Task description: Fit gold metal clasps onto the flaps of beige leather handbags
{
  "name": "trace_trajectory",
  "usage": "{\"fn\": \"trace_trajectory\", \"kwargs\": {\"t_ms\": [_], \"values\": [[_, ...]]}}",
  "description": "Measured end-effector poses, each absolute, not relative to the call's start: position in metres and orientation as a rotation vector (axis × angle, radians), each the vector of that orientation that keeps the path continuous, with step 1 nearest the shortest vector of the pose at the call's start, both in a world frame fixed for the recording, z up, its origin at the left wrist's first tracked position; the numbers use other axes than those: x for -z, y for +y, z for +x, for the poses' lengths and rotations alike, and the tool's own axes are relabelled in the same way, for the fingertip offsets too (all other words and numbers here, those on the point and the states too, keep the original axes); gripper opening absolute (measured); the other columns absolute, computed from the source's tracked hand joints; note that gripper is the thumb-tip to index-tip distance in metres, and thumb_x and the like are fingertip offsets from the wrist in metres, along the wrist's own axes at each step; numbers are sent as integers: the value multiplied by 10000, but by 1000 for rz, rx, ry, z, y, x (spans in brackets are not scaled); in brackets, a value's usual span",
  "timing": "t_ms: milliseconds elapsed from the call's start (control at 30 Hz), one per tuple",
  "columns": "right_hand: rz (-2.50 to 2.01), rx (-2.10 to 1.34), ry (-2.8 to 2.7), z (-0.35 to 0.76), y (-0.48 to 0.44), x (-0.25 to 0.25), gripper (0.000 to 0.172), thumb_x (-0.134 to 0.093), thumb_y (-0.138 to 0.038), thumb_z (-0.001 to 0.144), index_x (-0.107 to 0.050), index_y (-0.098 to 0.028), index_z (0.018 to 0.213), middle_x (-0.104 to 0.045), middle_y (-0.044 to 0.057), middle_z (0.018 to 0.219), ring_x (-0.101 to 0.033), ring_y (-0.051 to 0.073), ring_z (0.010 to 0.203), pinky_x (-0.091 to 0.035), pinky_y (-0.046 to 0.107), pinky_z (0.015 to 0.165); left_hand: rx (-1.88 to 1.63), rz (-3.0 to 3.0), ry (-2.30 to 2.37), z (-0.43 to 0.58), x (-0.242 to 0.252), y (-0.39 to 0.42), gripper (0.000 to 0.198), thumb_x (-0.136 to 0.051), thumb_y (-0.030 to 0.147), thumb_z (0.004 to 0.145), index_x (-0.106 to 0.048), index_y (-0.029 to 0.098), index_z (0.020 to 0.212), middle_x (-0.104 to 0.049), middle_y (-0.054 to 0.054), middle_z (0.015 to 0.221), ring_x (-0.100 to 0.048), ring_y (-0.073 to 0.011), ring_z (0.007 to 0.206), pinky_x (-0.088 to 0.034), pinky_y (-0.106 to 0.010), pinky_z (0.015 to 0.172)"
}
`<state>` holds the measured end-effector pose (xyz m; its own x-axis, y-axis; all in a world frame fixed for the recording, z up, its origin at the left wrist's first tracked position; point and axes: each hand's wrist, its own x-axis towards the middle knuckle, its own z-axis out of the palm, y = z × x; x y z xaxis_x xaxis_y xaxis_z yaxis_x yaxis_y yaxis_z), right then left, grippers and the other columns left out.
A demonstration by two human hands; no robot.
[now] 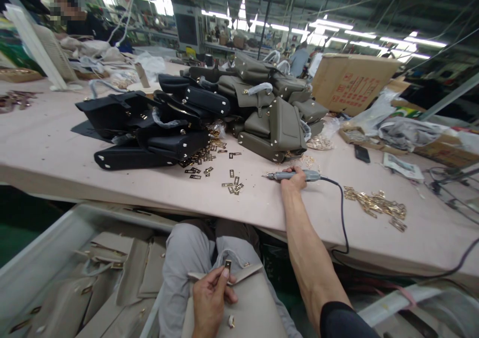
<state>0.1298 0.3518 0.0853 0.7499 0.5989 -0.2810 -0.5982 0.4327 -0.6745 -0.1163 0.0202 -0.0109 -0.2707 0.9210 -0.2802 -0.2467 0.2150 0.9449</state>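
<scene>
In my lap lies a beige handbag (250, 303), its flap (245, 276) raised a little. My left hand (213, 295) is over it, pinching a small metal plate (227, 265) upright between thumb and fingers. A gold-coloured fitting (231, 321) shows on the bag's front below the hand. Out on the table, my right hand (297, 177) is wrapped round a grey electric screwdriver (311, 175), which lies level with its tip pointing left. Near that tip, loose rectangular metal plates (235, 184) are scattered on the tabletop.
Black handbags (149, 123) and olive handbags (273, 123) are heaped at the table's back. Gold-coloured hardware (376, 203) lies at right, beyond the tool's black cable (342, 203). A cardboard box (352, 83) stands behind. At lower left, a bin (33, 245) holds beige bags.
</scene>
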Motion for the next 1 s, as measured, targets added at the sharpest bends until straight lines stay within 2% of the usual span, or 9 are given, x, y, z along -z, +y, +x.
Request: {"fn": "trace_trajectory", "kwargs": {"t_ms": [167,333,500,700,867,1000], "values": [[-831,-769,-1,130,347,-90,235,-559,-34,783,-396,-203,789,-517,-49,684,-468,72,495,-469,183,436,-1320,723,1360,-117,8,18,521,-802,631,755,-783,117,837,-747,-110,711,-614,-174,382,-481,-229,370],[-799,-825,-53,130,330,-102,236,-608,-100,805,-397,-203,783,-501,-56,670,-484,78,495,-487,189,452,-1323,709,1378,-113,3,15,533,-790,648,755,-777,116,794,-719,-98,619,-613,-188,382,-506,-246,386],[-736,-867,-135,130,300,-118,220,-607,-101,807,-410,-193,774,-487,-53,687,-475,71,512,-499,189,487,-1356,693,1341,-109,4,13,514,-799,617,754,-773,108,822,-745,-109,688,-614,-172,385,-495,-233,377],[-657,-1030,-240,124,238,-133,135,-546,-83,839,-464,-172,779,-491,-33,739,-452,61,534,-513,200,532,-1328,665,1370,-99,-11,10,442,-754,528,820,-751,89,778,-663,-64,517,-582,-152,365,-466,-201,377],[-638,-1242,-335,97,171,-133,152,-562,-96,859,-465,-178,775,-496,-20,792,-460,53,542,-494,199,545,-1324,646,1416,-93,-17,6,403,-692,452,857,-739,62,769,-652,-70,508,-554,-136,352,-432,-191,359],[-687,-1357,-400,67,128,-124,157,-618,-101,806,-486,-186,807,-500,-17,790,-456,65,547,-495,217,554,-1319,627,1448,-92,-15,0,384,-657,409,897,-745,56,775,-628,-57,479,-539,-120,351,-420,-179,368]]}}
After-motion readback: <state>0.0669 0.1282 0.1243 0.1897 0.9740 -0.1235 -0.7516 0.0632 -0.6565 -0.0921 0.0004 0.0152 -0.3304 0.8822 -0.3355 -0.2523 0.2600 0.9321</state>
